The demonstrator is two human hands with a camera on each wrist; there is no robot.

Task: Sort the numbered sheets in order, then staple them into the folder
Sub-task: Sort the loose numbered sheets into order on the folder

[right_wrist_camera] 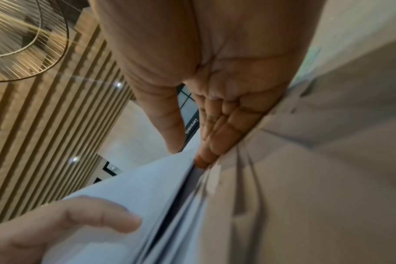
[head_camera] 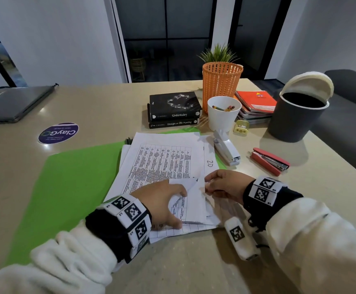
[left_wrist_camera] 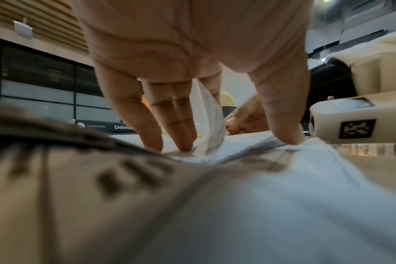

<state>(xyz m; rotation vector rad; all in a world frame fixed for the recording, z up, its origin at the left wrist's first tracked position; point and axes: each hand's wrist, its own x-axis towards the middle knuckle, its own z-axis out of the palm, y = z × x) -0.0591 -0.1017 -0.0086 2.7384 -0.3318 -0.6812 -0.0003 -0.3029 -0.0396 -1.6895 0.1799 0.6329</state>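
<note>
Numbered sheets (head_camera: 162, 164) stacked on the open green folder (head_camera: 73, 183), left hand (head_camera: 162, 202) grasping lifted near corners, right hand (head_camera: 225, 185) pinching the same corner — white stapler (head_camera: 225, 148) just beyond the sheets.

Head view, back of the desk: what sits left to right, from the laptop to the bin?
laptop → purple sticker → black books → white cup → orange notebooks → bin. The orange basket overlaps the cup, so it is left out.
</note>
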